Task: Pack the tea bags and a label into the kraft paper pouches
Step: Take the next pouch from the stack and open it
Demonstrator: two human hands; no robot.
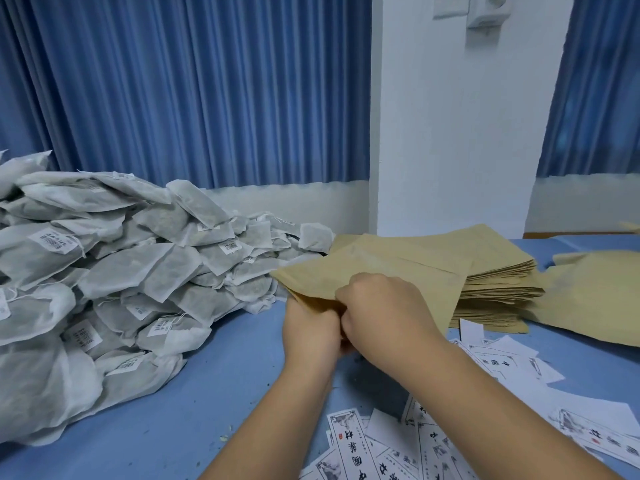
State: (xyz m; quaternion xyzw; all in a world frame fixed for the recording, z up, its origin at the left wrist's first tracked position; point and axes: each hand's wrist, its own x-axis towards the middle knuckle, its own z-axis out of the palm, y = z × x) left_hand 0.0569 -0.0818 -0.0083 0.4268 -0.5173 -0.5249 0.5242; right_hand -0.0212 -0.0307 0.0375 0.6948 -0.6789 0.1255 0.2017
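Landmark: pouch stack [498, 282], a fanned pile of flat kraft paper pouches on the blue table [166, 427], right of centre.

Held pouch [391, 268]: one kraft pouch lifted just left of the pouch stack and in front of it. It is tilted, its far corner overlapping the stack's top. Its near edge is bunched between the person's two hands.

Left hand [310, 329]: fingers curled, gripping the near-left edge of the held pouch from below. Fingertips are hidden in the paper fold.

Right hand [384, 306]: knuckles up, fingers curled down over the same edge and pinching it. It touches the left hand. Whether the pouch mouth is parted cannot be told.

Tea bags [104, 271]: a large heap of white mesh sachets, many with barcode stickers, well left of the pouch stack. The heap's nearest bags almost reach the held pouch's left corner.

Labels [349, 448]: loose white printed slips scattered on the table on the near side of the pouch stack, some under the right forearm.

Loose kraft sheet [595, 299]: lies just right of the pouch stack.

Behind the pouch stack: white wall [450, 133], with blue curtains [207, 91] on both sides of it.
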